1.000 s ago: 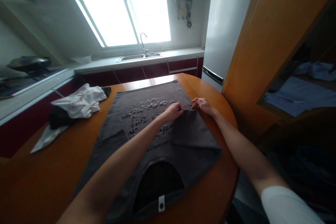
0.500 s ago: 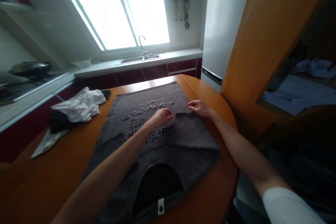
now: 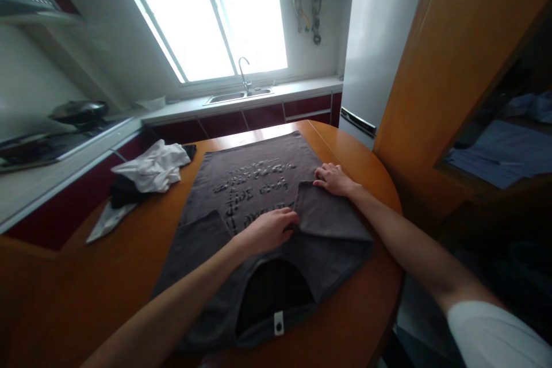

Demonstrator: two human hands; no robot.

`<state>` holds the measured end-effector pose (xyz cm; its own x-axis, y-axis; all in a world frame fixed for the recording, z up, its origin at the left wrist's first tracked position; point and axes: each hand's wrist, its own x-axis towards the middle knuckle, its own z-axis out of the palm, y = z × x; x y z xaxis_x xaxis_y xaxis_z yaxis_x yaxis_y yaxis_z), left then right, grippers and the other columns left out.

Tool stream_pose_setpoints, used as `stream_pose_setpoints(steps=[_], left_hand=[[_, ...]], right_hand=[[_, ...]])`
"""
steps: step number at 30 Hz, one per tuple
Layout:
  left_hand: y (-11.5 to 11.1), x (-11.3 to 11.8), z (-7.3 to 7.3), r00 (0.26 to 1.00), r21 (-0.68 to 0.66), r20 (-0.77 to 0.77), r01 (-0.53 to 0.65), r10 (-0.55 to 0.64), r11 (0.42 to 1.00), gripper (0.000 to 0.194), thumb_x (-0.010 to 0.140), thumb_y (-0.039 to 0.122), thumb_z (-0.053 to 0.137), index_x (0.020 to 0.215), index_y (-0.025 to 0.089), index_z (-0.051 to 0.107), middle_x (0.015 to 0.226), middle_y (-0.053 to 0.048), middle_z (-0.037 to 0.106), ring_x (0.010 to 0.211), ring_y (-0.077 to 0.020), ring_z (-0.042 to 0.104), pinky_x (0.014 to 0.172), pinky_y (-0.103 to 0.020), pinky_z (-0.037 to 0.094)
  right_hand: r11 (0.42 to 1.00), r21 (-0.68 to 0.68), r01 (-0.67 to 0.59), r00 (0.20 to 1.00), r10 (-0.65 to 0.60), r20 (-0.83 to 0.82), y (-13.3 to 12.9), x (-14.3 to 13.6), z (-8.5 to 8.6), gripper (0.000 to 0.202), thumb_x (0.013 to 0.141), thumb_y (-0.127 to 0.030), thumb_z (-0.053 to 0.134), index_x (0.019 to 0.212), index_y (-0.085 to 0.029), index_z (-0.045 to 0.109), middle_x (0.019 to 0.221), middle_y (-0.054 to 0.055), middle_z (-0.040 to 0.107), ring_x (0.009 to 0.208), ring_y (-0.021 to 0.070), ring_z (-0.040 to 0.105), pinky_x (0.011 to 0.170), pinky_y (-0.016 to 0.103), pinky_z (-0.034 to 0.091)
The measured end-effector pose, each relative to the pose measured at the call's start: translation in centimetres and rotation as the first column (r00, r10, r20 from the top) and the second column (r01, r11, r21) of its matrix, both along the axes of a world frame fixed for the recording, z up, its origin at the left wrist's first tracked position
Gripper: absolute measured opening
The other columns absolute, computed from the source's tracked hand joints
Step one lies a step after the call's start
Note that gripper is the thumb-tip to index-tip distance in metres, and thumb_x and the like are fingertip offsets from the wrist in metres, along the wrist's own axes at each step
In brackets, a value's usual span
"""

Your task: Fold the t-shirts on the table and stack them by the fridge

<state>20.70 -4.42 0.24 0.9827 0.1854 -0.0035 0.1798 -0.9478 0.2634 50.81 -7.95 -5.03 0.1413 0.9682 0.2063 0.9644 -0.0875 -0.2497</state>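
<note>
A dark grey T-shirt [image 3: 259, 149] lies spread on the table, its neck opening and white label towards me and dark lettering across its front. Both sleeves are folded inward over the body. My left hand [image 3: 271, 230] is closed at the inner edge of the right-side sleeve [image 3: 330, 210], fingers curled on the cloth. At the far outer corner of that same sleeve, my right hand [image 3: 334, 179] has its fingers bent over the fabric. The fingertips of both hands are partly hidden.
The orange wooden table [image 3: 362, 155] has a rounded right edge. White and black crumpled clothes [image 3: 150, 169] lie at its left. Beyond stand a counter with a sink [image 3: 237, 96], a stove with a pan [image 3: 80, 112], and a fridge [image 3: 375, 40]. Papers [image 3: 495, 149] lie at right.
My left hand has come down towards the collar, to the sleeve's inner edge. My right hand's fingers have curled further over the sleeve corner. The view has turned slightly left.
</note>
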Motion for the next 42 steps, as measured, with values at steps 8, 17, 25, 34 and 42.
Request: stream_pose_setpoints(steps=[8, 17, 25, 34, 42], left_hand=[[-0.3, -1.6, 0.2, 0.995, 0.064, 0.095, 0.02, -0.026, 0.998, 0.029, 0.095, 0.026, 0.06, 0.124, 0.027, 0.063, 0.109, -0.004, 0.067, 0.098, -0.0194, 0.068, 0.085, -0.026, 0.052], [3.8, -8.7, 4.0, 0.902, -0.152, 0.308, -0.268, 0.303, 0.951, 0.027, 0.098, 0.04, 0.052, 0.108, 0.023, 0.071, 0.1, -0.004, 0.073, 0.079, -0.0169, 0.066, 0.071, -0.026, 0.051], [6.6, -16.8, 3.7, 0.685, -0.354, 0.263, -0.587, 0.68, 0.728, 0.041, 0.085, 0.06, 0.058, 0.1, 0.025, 0.072, 0.094, -0.004, 0.076, 0.085, -0.0242, 0.07, 0.074, -0.031, 0.056], [7.4, -17.7, -0.8, 0.666, -0.369, 0.267, -0.597, 0.697, 0.712, 0.04, 0.086, 0.054, 0.057, 0.098, 0.019, 0.072, 0.094, -0.007, 0.077, 0.083, -0.0232, 0.071, 0.075, -0.031, 0.055], [8.2, -18.7, -2.6, 0.67, -0.381, 0.264, -0.588, 0.694, 0.713, 0.04, 0.088, 0.052, 0.054, 0.1, 0.019, 0.073, 0.095, -0.006, 0.077, 0.086, -0.0222, 0.072, 0.08, -0.032, 0.056]], right_hand=[[0.997, -0.002, 0.077, 0.996, -0.077, 0.034, -1.9, -1.9, 1.0, 0.068, 0.103, -0.059, 0.026, 0.154, -0.017, 0.043, 0.162, 0.018, 0.035, 0.149, 0.036, 0.028, 0.119, 0.06, 0.021], [1.0, 0.008, 0.005, 1.0, -0.004, -0.03, -7.6, -3.1, -1.9, 0.078, 0.103, -0.063, 0.02, 0.161, -0.013, 0.027, 0.166, 0.017, 0.025, 0.155, 0.0292, 0.019, 0.125, 0.054, 0.018], [0.995, 0.002, -0.099, 0.995, 0.099, 0.016, -11.7, -4.3, -2.3, 0.071, 0.103, -0.06, 0.03, 0.163, -0.024, 0.021, 0.167, 0.01, 0.023, 0.155, 0.0272, 0.02, 0.125, 0.054, 0.021], [0.99, -0.002, -0.14, 0.989, 0.14, 0.051, -11.3, -9.3, 1.0, 0.073, 0.102, -0.057, 0.035, 0.164, -0.026, 0.012, 0.169, 0.008, 0.015, 0.156, 0.0293, 0.013, 0.125, 0.058, 0.018], [0.897, -0.143, -0.418, 0.908, 0.42, -0.02, -11.6, -14.2, -0.1, 0.076, 0.1, -0.058, 0.045, 0.163, -0.034, 0.011, 0.168, 0.003, 0.013, 0.156, 0.0283, 0.012, 0.126, 0.059, 0.013]])
